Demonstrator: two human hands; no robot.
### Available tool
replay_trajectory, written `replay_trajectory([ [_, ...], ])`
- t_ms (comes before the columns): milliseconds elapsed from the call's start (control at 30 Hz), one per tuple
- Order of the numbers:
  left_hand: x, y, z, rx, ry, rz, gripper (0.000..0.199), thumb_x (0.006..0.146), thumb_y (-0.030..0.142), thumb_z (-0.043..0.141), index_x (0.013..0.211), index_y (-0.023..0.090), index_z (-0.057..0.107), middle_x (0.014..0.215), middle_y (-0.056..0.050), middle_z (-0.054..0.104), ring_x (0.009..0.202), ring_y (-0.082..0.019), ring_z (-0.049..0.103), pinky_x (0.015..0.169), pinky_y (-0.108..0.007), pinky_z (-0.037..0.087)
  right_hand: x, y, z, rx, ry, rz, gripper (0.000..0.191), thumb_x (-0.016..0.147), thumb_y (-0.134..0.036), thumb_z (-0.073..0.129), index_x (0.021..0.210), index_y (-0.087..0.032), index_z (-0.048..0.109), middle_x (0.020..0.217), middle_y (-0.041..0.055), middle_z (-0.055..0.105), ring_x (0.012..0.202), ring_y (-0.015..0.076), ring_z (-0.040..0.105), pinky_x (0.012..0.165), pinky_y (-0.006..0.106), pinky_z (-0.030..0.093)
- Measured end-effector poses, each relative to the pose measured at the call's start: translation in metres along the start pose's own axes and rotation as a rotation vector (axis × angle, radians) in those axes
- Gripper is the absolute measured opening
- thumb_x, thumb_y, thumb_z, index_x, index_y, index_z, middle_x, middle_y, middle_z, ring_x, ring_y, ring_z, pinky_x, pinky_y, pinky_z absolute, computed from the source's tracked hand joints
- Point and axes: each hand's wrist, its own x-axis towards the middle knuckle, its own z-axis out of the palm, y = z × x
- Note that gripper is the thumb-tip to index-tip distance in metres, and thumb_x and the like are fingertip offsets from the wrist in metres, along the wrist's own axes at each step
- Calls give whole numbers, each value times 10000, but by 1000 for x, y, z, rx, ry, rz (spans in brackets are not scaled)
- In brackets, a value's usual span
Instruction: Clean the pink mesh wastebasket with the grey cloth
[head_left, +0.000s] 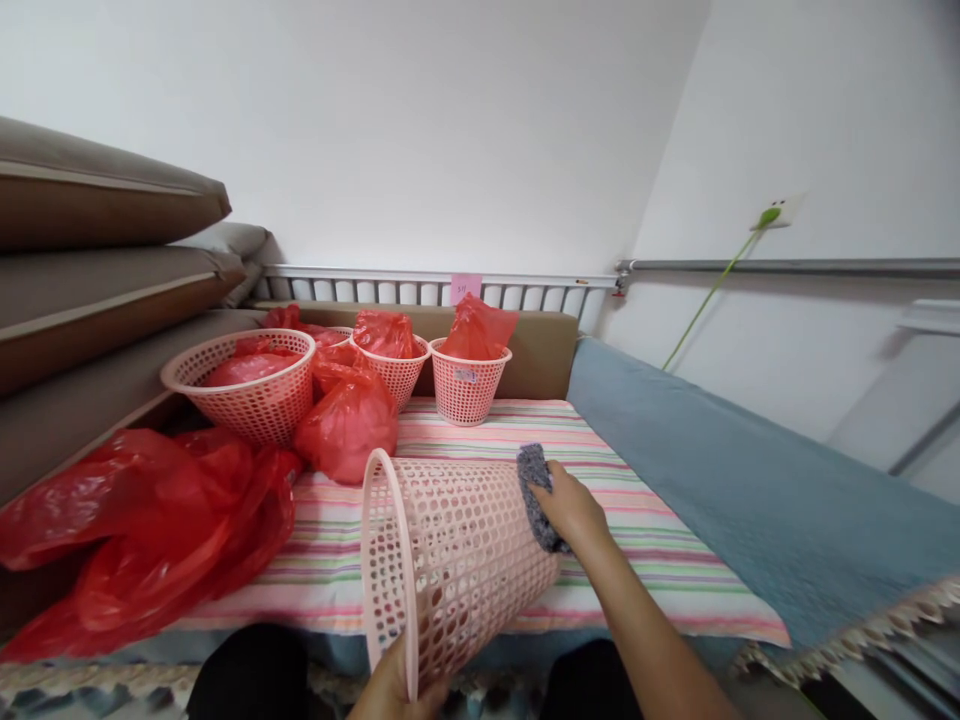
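Observation:
A pink perforated plastic basket lies tipped on its side in front of me, its open mouth facing left. Low on its rim, my left hand grips the edge, with some fingers inside. My right hand is closed on a grey cloth and presses it against the basket near its base. Parts of the fingers of both hands are hidden. Just behind the basket's mouth sits a filled red plastic bag.
Pink baskets holding red bags stand behind: one at left, one in the middle, one with a label. Loose red bags lie at left on a striped cloth. Stacked cushions flank the left, a blue padded side the right.

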Motion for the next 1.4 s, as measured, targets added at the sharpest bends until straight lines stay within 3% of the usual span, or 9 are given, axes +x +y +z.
replay_trajectory([
  [133, 5, 22, 1, -233, 87, -78, 764, 709, 352, 692, 1363, 229, 316, 1330, -135, 501, 1215, -290, 464, 1054, -471, 293, -11, -13, 1, 35, 11, -36, 316, 822, -336, 466, 1101, -189, 479, 1046, 104, 612, 968, 220, 569, 715, 260, 370],
  [233, 8, 30, 1, -183, 141, -98, 699, 697, 339, 700, 1315, 202, 404, 1285, -138, 547, 1184, -299, 495, 1048, -468, 304, -31, -39, 0, 141, 8, -154, 328, 811, -315, 488, 1115, -191, 482, 1076, 94, 600, 988, 208, 555, 752, 252, 371],
  [433, 4, 10, 5, -58, 199, -140, 558, 665, 448, 700, 1136, 176, 579, 1173, -130, 631, 1216, -354, 441, 1040, -514, 294, -101, -114, -4, 364, -70, -547, 257, 800, -316, 523, 1036, -217, 514, 990, 51, 605, 926, 186, 555, 767, 255, 380],
  [533, 1, 1, 7, -60, 198, -151, 511, 678, 483, 675, 1079, 174, 608, 1118, -135, 659, 1187, -359, 472, 1024, -522, 312, -114, -130, -6, 419, -108, -596, 250, 796, -311, 535, 1026, -215, 516, 997, 54, 606, 931, 191, 555, 776, 269, 385],
  [667, 3, -7, 3, -51, 149, -79, 637, 677, 517, 658, 1208, 197, 516, 1254, -148, 566, 1186, -340, 481, 1036, -501, 314, -84, -112, -4, 450, -152, -517, 286, 785, -327, 551, 1050, -224, 522, 1003, 42, 623, 918, 186, 571, 758, 255, 392],
  [867, 2, -6, 0, 58, 8, -43, 628, 773, 489, 566, 1323, 235, 397, 1318, -151, 508, 1220, -327, 451, 1047, -509, 293, -11, -32, -1, 200, -74, -143, 332, 795, -335, 513, 1089, -182, 512, 1088, 100, 612, 990, 215, 563, 755, 258, 380],
  [1000, 3, 7, 4, -121, -69, -6, 802, 708, 447, 669, 1380, 247, 280, 1349, -130, 478, 1287, -297, 364, 1089, -480, 218, 3, 4, 0, 85, -28, 0, 362, 815, -359, 465, 1124, -172, 488, 1069, 125, 619, 958, 235, 580, 723, 273, 380],
  [1200, 11, 23, -1, -196, 161, -113, 860, 703, 377, 696, 1396, 207, 217, 1320, -155, 508, 1207, -294, 474, 1046, -459, 321, -12, -2, 2, 80, 6, -22, 361, 821, -359, 445, 1139, -189, 464, 1055, 113, 620, 952, 239, 582, 702, 273, 373],
  [1400, 8, 15, 0, -249, 127, -117, 841, 691, 406, 700, 1381, 243, 250, 1339, -154, 488, 1186, -316, 492, 999, -488, 368, -8, -4, -2, 68, -8, 21, 323, 825, -362, 444, 1093, -189, 491, 1033, 115, 623, 948, 236, 581, 695, 272, 373],
])
